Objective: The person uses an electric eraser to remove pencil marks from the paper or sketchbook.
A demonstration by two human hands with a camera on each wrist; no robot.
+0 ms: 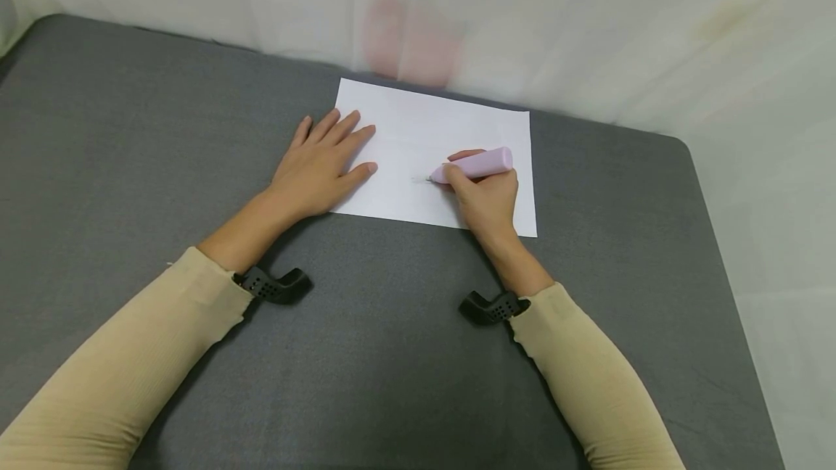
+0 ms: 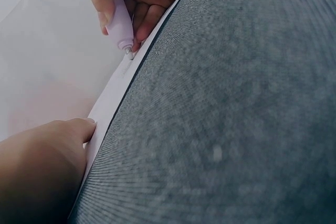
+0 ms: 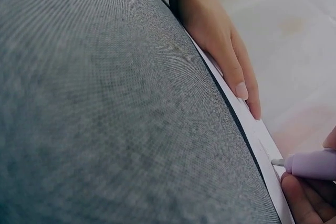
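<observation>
Right hand (image 1: 486, 198) grips the pink pen (image 1: 473, 165), tip on the white paper (image 1: 431, 129); left hand (image 1: 320, 165) lies flat on its left edge, fingers straight. Marking looks underway; next calls for steady strokes.

Our left hand (image 1: 320, 169) lies flat, palm down, its fingers (image 1: 346, 138) straight and slightly spread, pointing away from us and to the right. Our right hand (image 1: 486, 198) is curled, its fingers (image 1: 460, 181) and thumb wrapped in a writing grip, the wrist low. Both forearms reach forward in tan sleeves (image 1: 130, 361), converging slightly, each with a black wrist mount (image 1: 274, 285) at the cuff.
</observation>
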